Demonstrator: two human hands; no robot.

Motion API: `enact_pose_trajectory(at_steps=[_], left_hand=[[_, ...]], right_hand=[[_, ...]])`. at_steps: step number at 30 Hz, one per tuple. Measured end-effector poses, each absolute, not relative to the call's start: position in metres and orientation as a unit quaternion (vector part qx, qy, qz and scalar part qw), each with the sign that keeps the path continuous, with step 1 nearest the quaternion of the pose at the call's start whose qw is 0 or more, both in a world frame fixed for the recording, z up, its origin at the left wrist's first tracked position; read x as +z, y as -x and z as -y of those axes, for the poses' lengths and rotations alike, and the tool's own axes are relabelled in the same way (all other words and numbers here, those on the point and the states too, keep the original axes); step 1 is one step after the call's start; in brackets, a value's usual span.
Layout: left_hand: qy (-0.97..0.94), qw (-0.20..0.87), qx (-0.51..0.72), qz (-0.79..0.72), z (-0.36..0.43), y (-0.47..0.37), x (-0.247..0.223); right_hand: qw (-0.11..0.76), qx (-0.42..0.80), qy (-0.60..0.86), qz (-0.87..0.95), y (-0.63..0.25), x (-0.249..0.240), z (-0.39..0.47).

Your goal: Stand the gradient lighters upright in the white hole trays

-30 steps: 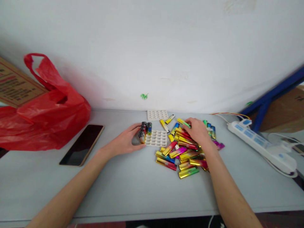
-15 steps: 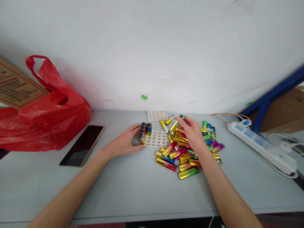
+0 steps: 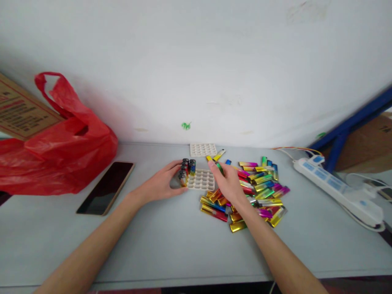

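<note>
A white tray [image 3: 202, 179] with rows of holes lies on the table. Several lighters [image 3: 185, 169] with black tops stand upright in its left columns. My left hand [image 3: 163, 181] is curved around the tray's left end, thumb at the front corner and fingers behind the standing lighters. Just right of the tray, my right hand [image 3: 228, 179] pinches a lighter [image 3: 219, 166] whose green and dark end shows above the fingers; the rest of it is hidden. Under and beyond that hand spreads a pile of shiny gold, red, green and purple lighters [image 3: 265, 188].
A second white tray [image 3: 202, 150] lies against the wall, with a loose yellow lighter [image 3: 219, 154] beside it. On the left are a phone [image 3: 105, 188], a red plastic bag [image 3: 67, 151] and a cardboard box [image 3: 24, 108]. A white power strip [image 3: 337, 190] runs along the right.
My right hand has moved left and slightly nearer, from over the pile toward the tray, carrying the lighter. More of the pile's right part now shows. The left hand stays put.
</note>
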State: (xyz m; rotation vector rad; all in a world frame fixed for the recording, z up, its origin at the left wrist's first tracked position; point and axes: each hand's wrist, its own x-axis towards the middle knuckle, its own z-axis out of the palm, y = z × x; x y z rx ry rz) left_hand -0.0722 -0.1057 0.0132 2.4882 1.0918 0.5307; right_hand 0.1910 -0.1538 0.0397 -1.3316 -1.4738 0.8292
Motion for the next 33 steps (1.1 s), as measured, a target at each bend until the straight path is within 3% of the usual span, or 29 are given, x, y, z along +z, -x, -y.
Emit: enact_pose_trajectory(at_steps=[5, 33], left_hand=[[-0.887, 0.176, 0.191, -0.382, 0.104, 0.074, 0.010], [-0.886, 0.185, 0.194, -0.378, 0.104, 0.073, 0.010]], right_hand=[[0.446, 0.278, 0.568, 0.634, -0.185, 0.039, 0.157], [0.420, 0.230, 0.526, 0.703, -0.178, 0.035, 0.164]])
